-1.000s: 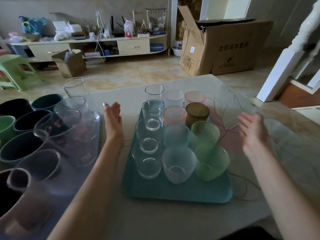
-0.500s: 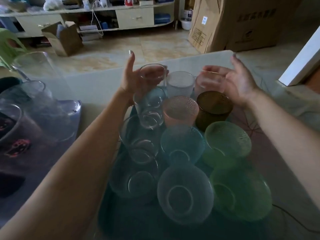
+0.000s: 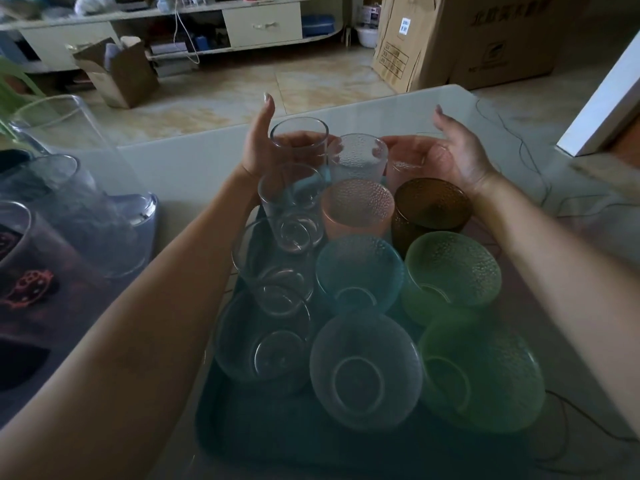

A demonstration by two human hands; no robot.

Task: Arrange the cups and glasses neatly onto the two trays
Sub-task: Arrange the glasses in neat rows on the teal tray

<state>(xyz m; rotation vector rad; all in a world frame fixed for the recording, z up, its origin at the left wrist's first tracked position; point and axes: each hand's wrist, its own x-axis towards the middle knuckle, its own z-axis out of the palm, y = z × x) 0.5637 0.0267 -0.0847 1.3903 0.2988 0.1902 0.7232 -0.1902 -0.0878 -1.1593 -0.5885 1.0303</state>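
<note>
Pink glass mostly hidden behind the right hand, second tray blurred and cut off at left edge, teal tray cut off below

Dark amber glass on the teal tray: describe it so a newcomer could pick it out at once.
Start at the teal rectangular tray holding three columns of glasses. In the right-hand column, the dark amber textured glass stands second from the far end, just below the right hand. It is the only brown one; the pink glass stands left of it, the green one nearer.

Twelve glasses on the teal tray: four clear, two frosted, two pink, one amber, one blue, two green
</note>
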